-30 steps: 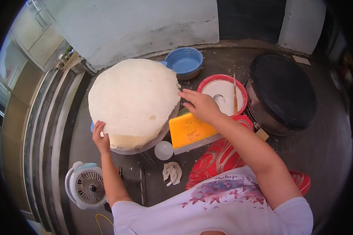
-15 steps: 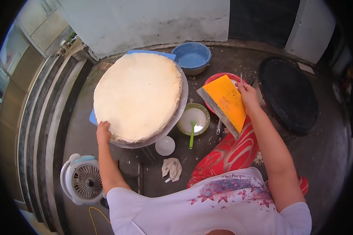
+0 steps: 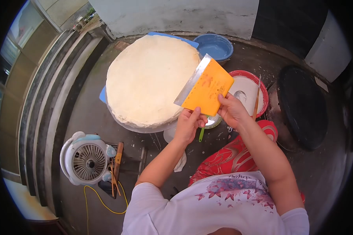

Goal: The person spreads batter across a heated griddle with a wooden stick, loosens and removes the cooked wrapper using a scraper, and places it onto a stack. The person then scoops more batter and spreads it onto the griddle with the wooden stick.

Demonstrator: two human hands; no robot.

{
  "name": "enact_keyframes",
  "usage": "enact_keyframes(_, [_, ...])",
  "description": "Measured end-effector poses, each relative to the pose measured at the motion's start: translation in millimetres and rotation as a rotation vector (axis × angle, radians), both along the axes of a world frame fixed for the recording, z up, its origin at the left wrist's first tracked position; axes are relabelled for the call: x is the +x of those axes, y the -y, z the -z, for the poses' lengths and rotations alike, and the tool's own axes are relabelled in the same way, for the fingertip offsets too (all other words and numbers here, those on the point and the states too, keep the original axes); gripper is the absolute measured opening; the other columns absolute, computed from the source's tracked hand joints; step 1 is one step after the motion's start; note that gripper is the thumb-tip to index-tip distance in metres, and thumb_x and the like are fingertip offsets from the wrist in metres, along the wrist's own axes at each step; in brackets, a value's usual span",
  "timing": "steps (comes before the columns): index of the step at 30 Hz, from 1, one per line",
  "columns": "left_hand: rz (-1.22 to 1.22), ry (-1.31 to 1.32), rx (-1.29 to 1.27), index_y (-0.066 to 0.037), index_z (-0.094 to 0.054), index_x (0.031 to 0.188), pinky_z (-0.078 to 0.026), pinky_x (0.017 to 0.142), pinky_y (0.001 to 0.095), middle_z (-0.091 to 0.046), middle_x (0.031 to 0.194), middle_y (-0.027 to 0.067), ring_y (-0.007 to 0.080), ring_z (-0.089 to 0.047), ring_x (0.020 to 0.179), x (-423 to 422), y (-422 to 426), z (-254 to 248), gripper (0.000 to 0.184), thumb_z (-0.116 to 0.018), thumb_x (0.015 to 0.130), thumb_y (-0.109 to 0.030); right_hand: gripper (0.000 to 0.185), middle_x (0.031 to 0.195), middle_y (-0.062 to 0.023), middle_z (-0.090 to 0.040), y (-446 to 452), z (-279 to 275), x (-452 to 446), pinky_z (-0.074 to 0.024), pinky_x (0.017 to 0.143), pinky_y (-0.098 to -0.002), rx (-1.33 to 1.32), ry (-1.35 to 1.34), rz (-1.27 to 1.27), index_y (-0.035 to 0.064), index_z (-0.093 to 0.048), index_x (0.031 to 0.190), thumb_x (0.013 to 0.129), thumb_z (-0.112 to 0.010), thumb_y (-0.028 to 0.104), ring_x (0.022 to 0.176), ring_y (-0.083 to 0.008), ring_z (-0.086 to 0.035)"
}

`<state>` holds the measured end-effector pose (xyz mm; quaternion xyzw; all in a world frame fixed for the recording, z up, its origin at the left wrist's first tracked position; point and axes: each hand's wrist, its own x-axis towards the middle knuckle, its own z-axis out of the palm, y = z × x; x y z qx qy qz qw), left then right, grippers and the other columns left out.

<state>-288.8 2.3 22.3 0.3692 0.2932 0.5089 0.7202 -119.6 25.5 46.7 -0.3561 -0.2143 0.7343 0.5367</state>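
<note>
The scraper (image 3: 212,85) is orange-yellow with a silver-grey blade (image 3: 192,81). The round slab (image 3: 151,80) is cream, the tub (image 3: 215,46) blue, the basin (image 3: 265,98) red around white paste (image 3: 245,85). The fan (image 3: 72,166) is white and pale blue. Red trousers (image 3: 229,156) carry pale swirls; the white shirt (image 3: 208,213) has purple-pink butterflies.

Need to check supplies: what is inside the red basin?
The red basin holds a white mixture, with a stick across its right side. The mixture hides the bottom; the orange scraper and right hand cover part of the near left side.
</note>
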Motion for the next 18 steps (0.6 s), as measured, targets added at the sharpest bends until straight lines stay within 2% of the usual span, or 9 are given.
enact_keyframes(3, [-0.199, 0.153, -0.200, -0.001, -0.047, 0.104, -0.042, 0.046, 0.0219, -0.056, 0.086, 0.0095, 0.0137, -0.053, 0.057, 7, -45, 12, 0.020, -0.050, 0.088, -0.013, 0.041, 0.114, -0.0078, -0.051, 8, -7, 2, -0.0411, 0.087, -0.0303, 0.044, 0.217, -0.052, 0.0032, -0.034, 0.123, 0.089, -0.051, 0.018, 0.103, -0.0157, -0.051])
enact_keyframes(4, [-0.268, 0.162, -0.259, -0.002, -0.049, 0.099, -0.041, 0.044, 0.0217, -0.056, 0.077, 0.0075, 0.0132, -0.052, 0.054, 7, -64, 11, 0.015, -0.049, 0.089, -0.013, 0.045, 0.114, -0.0078, -0.050, 10, -7, 11, -0.0420, 0.083, -0.0283, 0.053, 0.441, -0.068, 0.0033, -0.034, 0.124, 0.088, -0.052, 0.022, 0.101, -0.0145, -0.052])
enact_keyframes(5, [-0.315, 0.171, -0.309, -0.002, -0.049, 0.099, -0.041, 0.044, 0.0215, -0.055, 0.075, 0.0070, 0.0132, -0.051, 0.054, 1, -88, 18, 0.014, -0.048, 0.089, -0.013, 0.048, 0.115, -0.0079, -0.050, 12, -6, 22, -0.0430, 0.080, -0.0263, 0.060, 0.663, -0.082, 0.0033, -0.034, 0.125, 0.087, -0.054, 0.025, 0.099, -0.0133, -0.052])
enact_keyframes(6, [-0.359, 0.179, -0.356, -0.003, -0.049, 0.099, -0.040, 0.044, 0.0213, -0.053, 0.074, 0.0065, 0.0132, -0.049, 0.053, -10, -115, 30, 0.014, -0.047, 0.090, -0.013, 0.045, 0.109, -0.0067, -0.054, 14, -3, 35, -0.0436, 0.074, -0.0229, 0.060, 0.672, -0.091, 0.0036, -0.039, 0.123, 0.087, -0.053, 0.028, 0.091, -0.0109, -0.055])
enact_keyframes(10, [-0.472, 0.215, -0.490, -0.005, -0.044, 0.097, -0.039, 0.044, 0.0215, -0.049, 0.076, 0.0093, 0.0152, -0.047, 0.056, -40, -191, 55, 0.009, -0.042, 0.091, -0.012, 0.032, 0.091, -0.0027, -0.061, 23, -5, 75, -0.0432, 0.069, -0.0216, -0.037, 0.633, -0.006, 0.0057, -0.050, 0.113, 0.089, -0.049, 0.026, 0.077, -0.0089, -0.058])
enact_keyframes(14, [-0.638, 0.232, -0.594, -0.004, -0.044, 0.100, -0.039, 0.044, 0.0203, -0.052, 0.075, 0.0097, 0.0164, -0.050, 0.057, -34, -193, 50, 0.013, -0.045, 0.091, -0.012, 0.030, 0.090, -0.0026, -0.061, 26, 25, 101, -0.0425, 0.067, -0.0209, -0.046, 0.585, 0.057, 0.0059, -0.051, 0.112, 0.088, -0.050, 0.024, 0.076, -0.0088, -0.058])
enact_keyframes(16, [-0.564, -0.027, -0.492, -0.002, -0.047, 0.104, -0.044, 0.051, 0.0247, -0.053, 0.076, 0.0099, 0.0197, -0.053, 0.064, -30, -176, 56, 0.024, -0.054, 0.086, -0.016, 0.024, 0.089, -0.0025, -0.061, 31, 37, 106, -0.0430, 0.067, -0.0204, -0.131, 0.599, 0.107, 0.0068, -0.054, 0.107, 0.087, -0.051, 0.020, 0.077, -0.0083, -0.057])
enact_keyframes(17, [-0.556, -0.037, -0.493, -0.002, -0.047, 0.104, -0.044, 0.051, 0.0247, -0.053, 0.076, 0.0099, 0.0197, -0.053, 0.064, -22, -171, 66, 0.024, -0.054, 0.086, -0.016, 0.024, 0.089, -0.0025, -0.061, 31, 36, 108, -0.0430, 0.067, -0.0204, -0.138, 0.592, 0.115, 0.0068, -0.054, 0.107, 0.087, -0.051, 0.020, 0.077, -0.0083, -0.057])
enact_keyframes(18, [-0.659, -0.447, -0.221, -0.002, -0.049, 0.106, -0.045, 0.056, 0.0282, -0.053, 0.075, 0.0107, 0.0217, -0.053, 0.065, -9, -165, 78, 0.031, -0.058, 0.082, -0.020, 0.023, 0.088, -0.0024, -0.061, 32, 33, 107, -0.0429, 0.066, -0.0204, -0.099, 0.583, 0.082, 0.0067, -0.054, 0.107, 0.087, -0.051, 0.018, 0.076, -0.0083, -0.057])
